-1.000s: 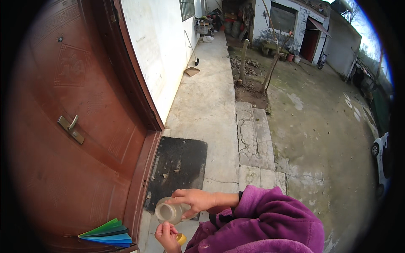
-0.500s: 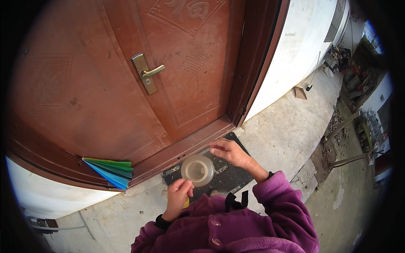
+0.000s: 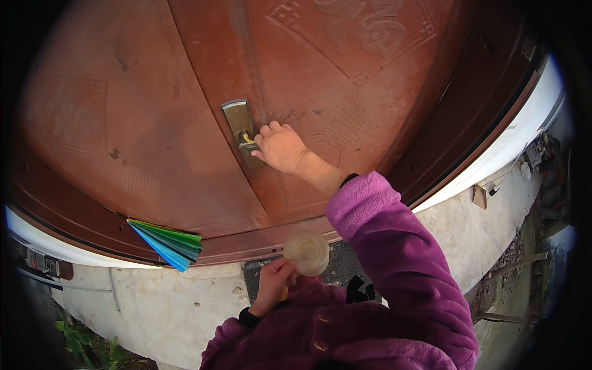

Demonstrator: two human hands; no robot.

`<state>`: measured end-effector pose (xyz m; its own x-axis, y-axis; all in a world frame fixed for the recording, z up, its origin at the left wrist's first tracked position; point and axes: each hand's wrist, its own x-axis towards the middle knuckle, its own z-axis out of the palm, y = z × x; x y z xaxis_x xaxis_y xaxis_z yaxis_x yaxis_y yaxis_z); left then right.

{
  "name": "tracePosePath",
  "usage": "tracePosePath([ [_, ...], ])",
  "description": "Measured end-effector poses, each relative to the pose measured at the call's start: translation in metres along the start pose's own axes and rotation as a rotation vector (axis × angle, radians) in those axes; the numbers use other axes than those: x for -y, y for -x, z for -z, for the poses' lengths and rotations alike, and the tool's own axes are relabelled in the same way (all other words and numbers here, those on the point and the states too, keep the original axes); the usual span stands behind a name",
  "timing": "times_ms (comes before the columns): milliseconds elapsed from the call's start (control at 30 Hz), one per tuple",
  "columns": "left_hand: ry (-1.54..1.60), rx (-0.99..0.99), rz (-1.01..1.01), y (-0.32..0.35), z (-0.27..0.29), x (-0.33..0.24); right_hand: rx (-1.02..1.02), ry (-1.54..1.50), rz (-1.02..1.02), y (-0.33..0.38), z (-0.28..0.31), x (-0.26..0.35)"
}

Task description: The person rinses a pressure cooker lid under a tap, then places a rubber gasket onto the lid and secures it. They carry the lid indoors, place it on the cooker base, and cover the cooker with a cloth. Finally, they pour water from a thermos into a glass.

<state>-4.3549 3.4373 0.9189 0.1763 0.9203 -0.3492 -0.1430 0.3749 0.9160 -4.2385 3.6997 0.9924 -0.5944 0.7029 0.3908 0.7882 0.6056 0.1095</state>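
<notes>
My right hand [image 3: 281, 148] reaches up to the reddish-brown door [image 3: 302, 68]. Its fingers are wrapped over the lever handle [image 3: 248, 139], which hides most of the lever. The brass-coloured handle plate [image 3: 237, 115] shows above the fingers. Lower down, my left hand [image 3: 271, 285] pinches the edge of a round, translucent plastic container [image 3: 311, 251]. That container looks hollow inside and hangs above the dark doormat [image 3: 345, 271], just in front of the sill. The door stands closed in its frame.
A fan of green and blue sheets [image 3: 169, 243] sticks out at the door's lower left. White wall [image 3: 456, 185] and concrete ground [image 3: 148, 308] lie around the doorway. A dustpan [image 3: 478, 196] stands by the wall to the right. Green plants [image 3: 89, 342] grow at the lower left.
My right hand has moved up from above the container and closed on the door handle. My left hand still pinches the container. The view has shifted nearer the door.
</notes>
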Motion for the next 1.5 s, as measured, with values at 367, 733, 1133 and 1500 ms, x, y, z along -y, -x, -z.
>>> tracePosePath([
  [367,-0.285,0.015,0.124,-0.138,-0.019,-0.025,-0.436,-0.492,0.247,-0.022,-0.107,-0.041],
  [733,-0.341,-0.241,0.066,-0.248,-0.078,-0.027,-0.477,-0.512,0.195,-0.100,-0.149,-0.114],
  [1133,-0.120,-0.340,0.092,-0.332,-0.109,-0.052,-0.395,-0.355,-0.164,-0.158,-0.235,-0.255],
  [1500,-0.017,-0.269,0.014,-0.506,-0.029,-0.164,-0.463,-0.113,-0.477,-0.205,-0.252,-0.446],
])
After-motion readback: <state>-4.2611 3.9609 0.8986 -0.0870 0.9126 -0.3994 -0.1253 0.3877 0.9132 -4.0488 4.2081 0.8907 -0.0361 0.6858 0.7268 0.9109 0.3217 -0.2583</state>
